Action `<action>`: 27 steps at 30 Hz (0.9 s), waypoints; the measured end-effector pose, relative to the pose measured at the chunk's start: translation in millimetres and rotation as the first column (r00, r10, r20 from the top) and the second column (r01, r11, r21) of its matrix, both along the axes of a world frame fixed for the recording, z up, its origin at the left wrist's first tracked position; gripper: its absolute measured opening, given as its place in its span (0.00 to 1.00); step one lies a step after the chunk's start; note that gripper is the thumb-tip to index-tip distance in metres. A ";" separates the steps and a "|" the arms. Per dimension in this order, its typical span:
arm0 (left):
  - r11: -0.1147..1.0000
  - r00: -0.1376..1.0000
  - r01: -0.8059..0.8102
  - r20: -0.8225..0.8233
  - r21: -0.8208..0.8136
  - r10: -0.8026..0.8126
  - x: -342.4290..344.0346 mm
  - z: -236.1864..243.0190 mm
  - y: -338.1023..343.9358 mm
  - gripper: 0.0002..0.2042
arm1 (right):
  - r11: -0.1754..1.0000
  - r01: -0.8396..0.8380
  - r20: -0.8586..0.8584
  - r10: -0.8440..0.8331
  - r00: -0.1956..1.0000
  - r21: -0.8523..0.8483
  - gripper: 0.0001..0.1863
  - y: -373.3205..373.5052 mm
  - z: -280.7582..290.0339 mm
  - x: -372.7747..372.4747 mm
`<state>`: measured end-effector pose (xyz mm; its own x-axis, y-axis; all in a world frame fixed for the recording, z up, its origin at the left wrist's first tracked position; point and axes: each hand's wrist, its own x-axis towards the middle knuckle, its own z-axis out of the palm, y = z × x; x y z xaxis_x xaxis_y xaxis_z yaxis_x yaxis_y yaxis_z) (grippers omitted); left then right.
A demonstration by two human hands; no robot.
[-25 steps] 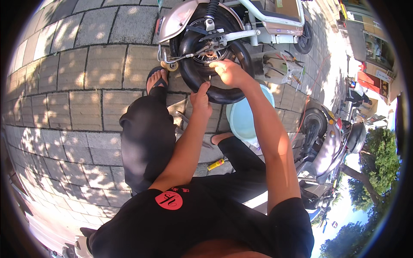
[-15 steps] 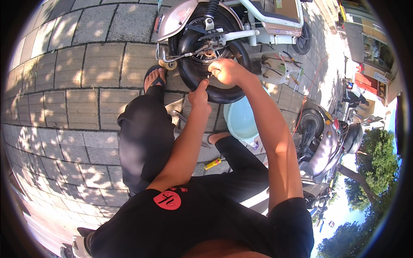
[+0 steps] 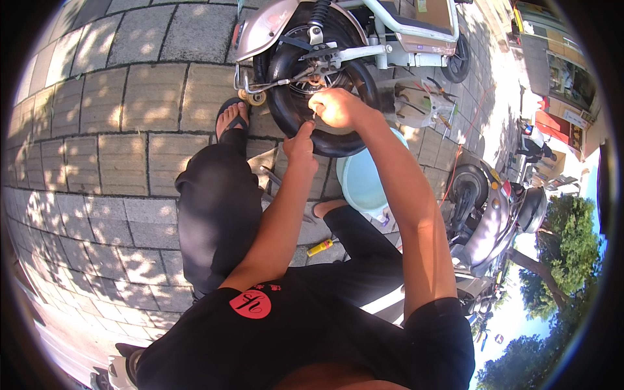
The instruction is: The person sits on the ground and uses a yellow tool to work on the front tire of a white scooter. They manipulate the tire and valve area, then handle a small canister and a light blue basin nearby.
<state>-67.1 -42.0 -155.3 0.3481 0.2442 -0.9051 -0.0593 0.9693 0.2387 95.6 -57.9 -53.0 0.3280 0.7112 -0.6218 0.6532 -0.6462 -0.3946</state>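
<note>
A black inner tube [image 3: 338, 144] hangs around the rear wheel [image 3: 302, 84] of a pale pink scooter [image 3: 260, 32]. My left hand [image 3: 299, 143] is closed on the tube's lower part, thumb up by the small metal valve stem [image 3: 314, 116]. Just above it, my right hand [image 3: 335, 107] is closed in a pinch at the top of the stem; its fingertips hide whatever small piece is between them. A light blue basin [image 3: 361, 182] lies under the tube, right of my left forearm.
Pliers and other tools [image 3: 442, 91] lie on a plastic bag at right. A yellow tube [image 3: 320, 247] is between my legs, metal bars [image 3: 273, 175] beside my left forearm. An orange cord [image 3: 455, 166] runs near another scooter [image 3: 487, 221]. A person [image 3: 536, 140] is farther off.
My right hand has shifted slightly left, closer over the valve stem. The rest of the view has moved a little leftward; my left hand keeps its grip on the tube.
</note>
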 end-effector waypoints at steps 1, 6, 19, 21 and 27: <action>1.000 1.000 0.008 0.009 -0.008 -0.007 -1.5 -3.9 1.5 0.38 | 0.999 -0.026 0.022 0.025 0.999 0.028 0.06 2.4 0.3 -3.3; 1.000 0.998 -0.002 -0.063 -0.028 0.001 0.3 12.8 3.3 0.29 | 0.981 0.045 0.178 -0.080 0.981 0.189 0.08 -7.8 -16.4 -12.8; 0.995 0.978 0.091 0.193 -0.049 -0.080 -1.7 -19.2 17.5 0.19 | 0.923 0.318 -0.079 -0.342 0.936 -0.218 0.11 20.2 -1.6 1.7; 0.986 0.980 0.160 0.125 -0.054 -0.153 -5.0 -5.1 15.4 0.20 | 0.962 0.273 -0.071 -0.271 0.960 0.018 0.09 -4.8 -41.9 -0.6; 0.979 0.970 0.190 0.166 -0.073 -0.176 -3.3 -21.8 26.3 0.17 | 0.889 0.073 -0.045 -0.059 0.997 0.452 0.07 -9.8 -84.6 11.3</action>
<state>-70.3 -15.7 -177.1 0.5196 0.0853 -0.8501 0.0909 0.9838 0.1543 106.9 -67.8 -137.6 0.3707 0.8952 -0.2474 0.5986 -0.4340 -0.6733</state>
